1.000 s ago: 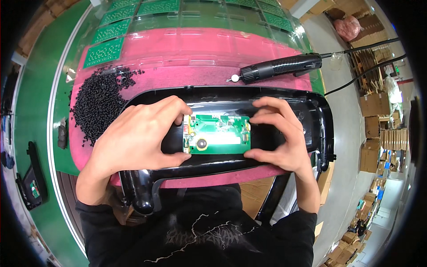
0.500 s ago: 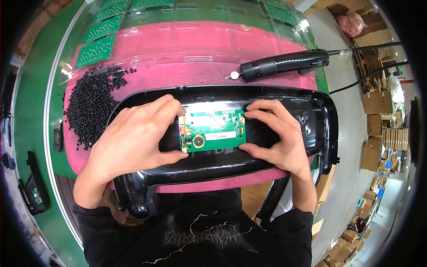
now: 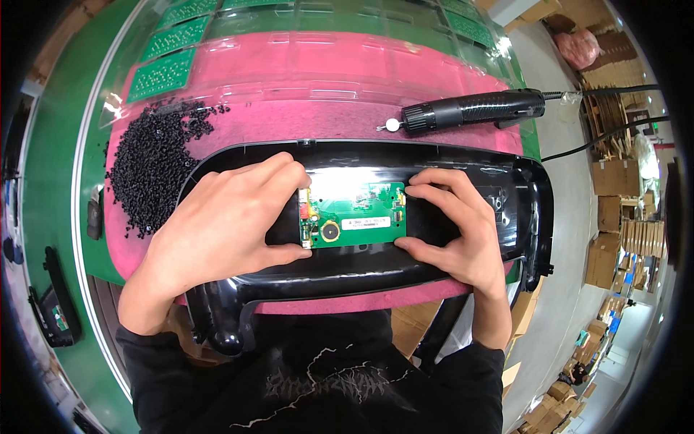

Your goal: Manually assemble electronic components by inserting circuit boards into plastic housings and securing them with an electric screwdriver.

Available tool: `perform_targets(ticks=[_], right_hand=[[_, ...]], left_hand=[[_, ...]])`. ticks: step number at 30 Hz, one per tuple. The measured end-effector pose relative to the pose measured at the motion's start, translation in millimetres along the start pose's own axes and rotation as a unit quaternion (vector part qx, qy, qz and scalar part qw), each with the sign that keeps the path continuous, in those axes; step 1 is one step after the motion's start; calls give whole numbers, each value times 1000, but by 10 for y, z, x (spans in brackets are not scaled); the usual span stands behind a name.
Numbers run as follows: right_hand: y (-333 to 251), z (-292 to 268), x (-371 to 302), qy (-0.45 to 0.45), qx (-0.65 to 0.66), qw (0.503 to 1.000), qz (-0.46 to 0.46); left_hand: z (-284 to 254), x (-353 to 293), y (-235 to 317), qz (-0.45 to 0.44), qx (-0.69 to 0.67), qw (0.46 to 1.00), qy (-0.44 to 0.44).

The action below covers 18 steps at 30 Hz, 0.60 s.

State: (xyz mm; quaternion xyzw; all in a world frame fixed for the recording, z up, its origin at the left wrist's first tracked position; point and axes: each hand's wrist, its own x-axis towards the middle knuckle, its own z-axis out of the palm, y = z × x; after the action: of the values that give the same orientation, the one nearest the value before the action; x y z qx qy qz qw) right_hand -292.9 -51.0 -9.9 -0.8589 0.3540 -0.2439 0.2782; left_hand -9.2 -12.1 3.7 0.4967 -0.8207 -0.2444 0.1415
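A green circuit board (image 3: pixel 361 236) with a white label and a round buzzer-like part lies level over the inside of a long black plastic housing (image 3: pixel 347 273). My left hand (image 3: pixel 224 217) grips its left edge, fingertips at the far corner and thumb at the near corner. At the right edge my right hand (image 3: pixel 459 228) does the same, with its fingers on the far corner and its thumb on the near one. Whether the board touches the housing floor beneath cannot be made out.
A heap of small black screws (image 3: pixel 155 163) lies left on the pink mat (image 3: pixel 303 123). Behind the housing rests a black electric screwdriver (image 3: pixel 473 110) with a cable. Clear plastic trays (image 3: pixel 275 87) hold green boards (image 3: pixel 163 76) at the back. Another black housing (image 3: pixel 54 304) lies far left.
The view has shifted slightly, so most things sit a little further right. Both hands keep the same grip on the circuit board, which stays over the housing.
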Motion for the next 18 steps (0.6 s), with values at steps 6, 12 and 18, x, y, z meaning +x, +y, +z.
perform_targets(ticks=[6, 12, 18], right_hand=[[-15, 10, 3, -5, -9, 1000, 8], [-45, 13, -1, -4, -30, 999, 27], [-51, 19, 12, -7, -37, 999, 11]], left_hand=[[-3, -29, -12, 2, -3, 1000, 7], [-38, -49, 2, -6, -3, 1000, -1], [-21, -93, -39, 43, 3, 999, 23]])
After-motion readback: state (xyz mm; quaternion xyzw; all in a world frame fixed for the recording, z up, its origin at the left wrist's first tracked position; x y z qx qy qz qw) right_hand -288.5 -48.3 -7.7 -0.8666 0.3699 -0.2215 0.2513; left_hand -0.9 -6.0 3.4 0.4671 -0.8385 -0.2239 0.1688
